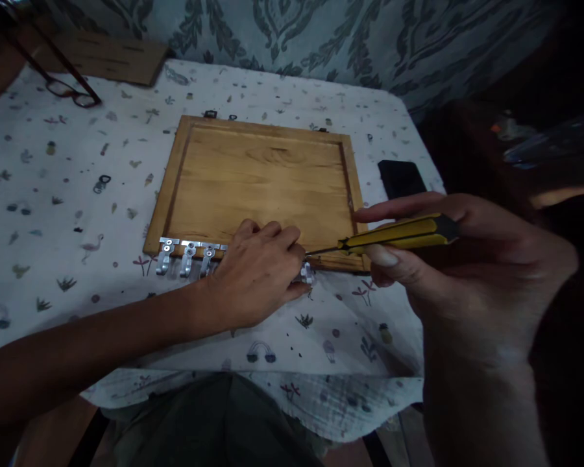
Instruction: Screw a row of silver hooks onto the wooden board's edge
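At the bottom center of the frame, our dark trousers (214, 421) show below the near edge of the table. A white patterned tablecloth (345, 324) covers the table and hangs over this edge.

At the right of the frame, our right hand (472, 256) is raised, its fingers grasping the yellow handle of a screwdriver (399, 235). The thumb lies beneath the handle; the index finger extends above it. The shaft points to the left, and its tip reaches the left hand, where we cannot see the contact.

Slightly below center, our left hand (260, 279) lies across the near edge of the wooden panel. Its fingers are bent over the metal hooks (189, 251); we cannot tell whether they grip anything. Three hooks are visible to the left of this hand, and part of another shows to its right. They stand in a row along a metal strip (176, 242).

The wooden panel (267, 175) lies flat on the table at the center of the frame, with a raised border. Right of its far corner we find a black rectangular device (401, 179). Eyeglasses (85, 99) and a cardboard piece (117, 59) lie in the upper left. A wall covering (321, 39) with a leaf pattern spans the top.
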A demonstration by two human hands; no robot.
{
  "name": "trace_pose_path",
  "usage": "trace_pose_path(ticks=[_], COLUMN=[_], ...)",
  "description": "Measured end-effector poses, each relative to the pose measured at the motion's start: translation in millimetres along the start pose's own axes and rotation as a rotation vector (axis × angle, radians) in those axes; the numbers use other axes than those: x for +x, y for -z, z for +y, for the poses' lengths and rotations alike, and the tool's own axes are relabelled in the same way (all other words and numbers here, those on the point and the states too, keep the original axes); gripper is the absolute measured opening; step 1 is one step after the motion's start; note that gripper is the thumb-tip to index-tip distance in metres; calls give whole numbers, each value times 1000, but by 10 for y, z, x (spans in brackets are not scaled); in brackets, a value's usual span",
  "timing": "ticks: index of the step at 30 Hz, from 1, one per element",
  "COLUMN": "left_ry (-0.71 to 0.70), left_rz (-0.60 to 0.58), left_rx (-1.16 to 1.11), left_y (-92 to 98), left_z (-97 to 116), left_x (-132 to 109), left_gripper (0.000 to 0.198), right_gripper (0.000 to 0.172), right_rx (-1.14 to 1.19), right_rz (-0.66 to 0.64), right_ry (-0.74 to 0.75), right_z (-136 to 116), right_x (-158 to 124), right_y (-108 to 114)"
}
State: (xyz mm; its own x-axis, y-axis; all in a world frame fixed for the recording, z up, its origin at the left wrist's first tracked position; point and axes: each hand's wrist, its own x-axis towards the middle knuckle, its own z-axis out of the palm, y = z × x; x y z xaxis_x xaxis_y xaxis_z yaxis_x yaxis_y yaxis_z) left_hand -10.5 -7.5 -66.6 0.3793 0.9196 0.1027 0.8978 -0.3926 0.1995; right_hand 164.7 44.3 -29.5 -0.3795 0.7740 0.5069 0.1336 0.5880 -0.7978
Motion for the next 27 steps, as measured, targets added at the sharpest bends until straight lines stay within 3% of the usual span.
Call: trace_pose_path(ticks=[6,10,14,17,21,27], left_ry=[-12,-16,-15,-9,-5,-19], left_rz=[17,22,12,7,5,12], left_rx=[7,15,3,-2,6,11], left_y=[-10,-11,-7,-5,-6,17], left_z=[-2,-9,-6,-1,1,-4], left_x=[-6,-5,-3,-4,-5,-1], left_gripper=[36,36,36,37,36,36], right_gripper=[20,38,17,15,17,34], right_rx=[140,65,-57,-126,-112,59], right_rz=[8,21,41,63,5,-89], right_ry=[-78,-44,11,13,-20,-122], right_z=[-12,0,36,55,51,36], right_x=[1,-1,-7,-4,-3,-45], right_y=[-72,-68,-56,-50,-33,47])
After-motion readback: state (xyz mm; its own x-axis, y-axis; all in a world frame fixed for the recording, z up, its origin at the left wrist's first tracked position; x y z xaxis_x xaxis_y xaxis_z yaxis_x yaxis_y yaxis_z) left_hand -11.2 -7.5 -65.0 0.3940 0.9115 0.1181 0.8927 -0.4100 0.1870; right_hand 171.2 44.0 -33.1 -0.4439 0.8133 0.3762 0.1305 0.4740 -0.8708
